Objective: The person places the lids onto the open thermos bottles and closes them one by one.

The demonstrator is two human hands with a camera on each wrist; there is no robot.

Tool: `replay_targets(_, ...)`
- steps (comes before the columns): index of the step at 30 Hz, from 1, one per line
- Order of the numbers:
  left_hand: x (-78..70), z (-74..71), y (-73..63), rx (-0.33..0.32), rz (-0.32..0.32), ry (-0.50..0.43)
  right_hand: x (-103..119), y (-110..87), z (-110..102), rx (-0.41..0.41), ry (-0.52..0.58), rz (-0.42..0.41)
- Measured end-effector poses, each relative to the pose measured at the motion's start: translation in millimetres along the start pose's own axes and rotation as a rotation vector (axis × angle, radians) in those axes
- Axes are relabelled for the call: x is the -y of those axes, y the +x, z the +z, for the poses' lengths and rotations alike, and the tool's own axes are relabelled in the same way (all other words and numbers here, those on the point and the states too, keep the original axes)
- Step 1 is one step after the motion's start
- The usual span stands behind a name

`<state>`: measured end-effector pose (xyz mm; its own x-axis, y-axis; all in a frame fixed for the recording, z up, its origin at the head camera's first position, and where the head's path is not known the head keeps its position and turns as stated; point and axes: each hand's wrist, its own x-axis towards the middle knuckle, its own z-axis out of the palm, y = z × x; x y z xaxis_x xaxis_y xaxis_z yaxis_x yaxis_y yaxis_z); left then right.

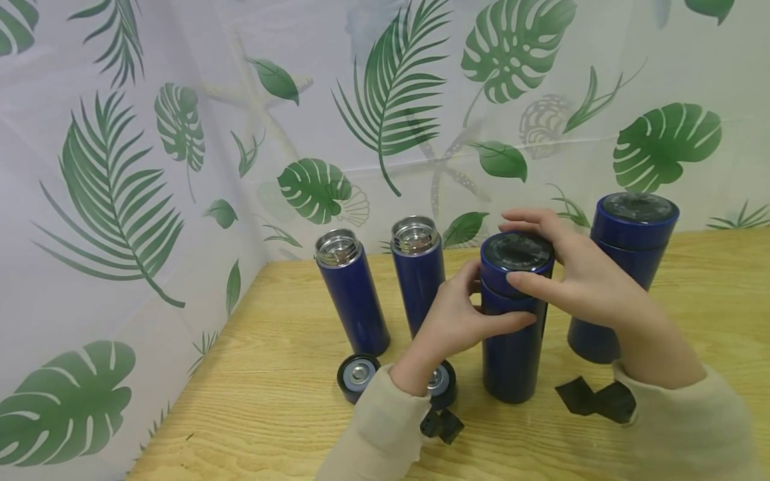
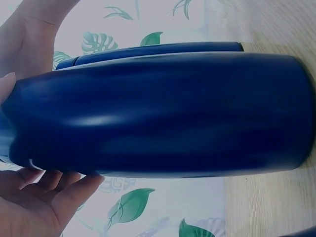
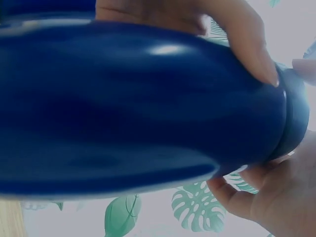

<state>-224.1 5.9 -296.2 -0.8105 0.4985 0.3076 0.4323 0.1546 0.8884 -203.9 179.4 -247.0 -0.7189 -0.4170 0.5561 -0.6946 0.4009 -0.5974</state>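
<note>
A dark blue thermos (image 1: 510,364) with a glossy black-topped lid (image 1: 519,252) stands upright on the table between both hands. My left hand (image 1: 454,317) grips its body just below the lid, thumb across the front. Around the lid curls my right hand (image 1: 592,277), its thumb on the near side and its fingers at the back. The thermos body (image 2: 173,113) fills much of the left wrist view. In the right wrist view, fingers hold the thermos (image 3: 138,108) near its lid seam.
Two lidless blue thermoses (image 1: 355,300) (image 1: 415,280) stand at the left, steel mouths showing. Their lids (image 1: 358,375) (image 1: 442,382) lie upturned before them, one partly behind the left wrist. Another lidded thermos (image 1: 628,267) stands behind the right hand. A leaf-printed sheet (image 1: 385,147) hangs behind the wooden table (image 1: 271,427).
</note>
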Motion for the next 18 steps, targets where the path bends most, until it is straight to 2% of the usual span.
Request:
replay_targets(7,1.0,1.0,0.3,-0.011,0.010,-0.006,1,-1.0,-1,-0.014,0.069,-0.040)
replay_targets(10,-7.0,1.1,-2.6,-0.026,-0.003,-0.004,1,-1.3,0,-0.021,0.075,-0.029)
replay_targets(14,-16.5,1.7,-6.3,-0.051,-0.021,0.000,3,-0.8,1,-0.044,0.022,0.051)
replay_targets(18,-3.8,4.4,-2.4,-0.067,0.001,0.008,5,1.1,4,-0.083,-0.056,0.154)
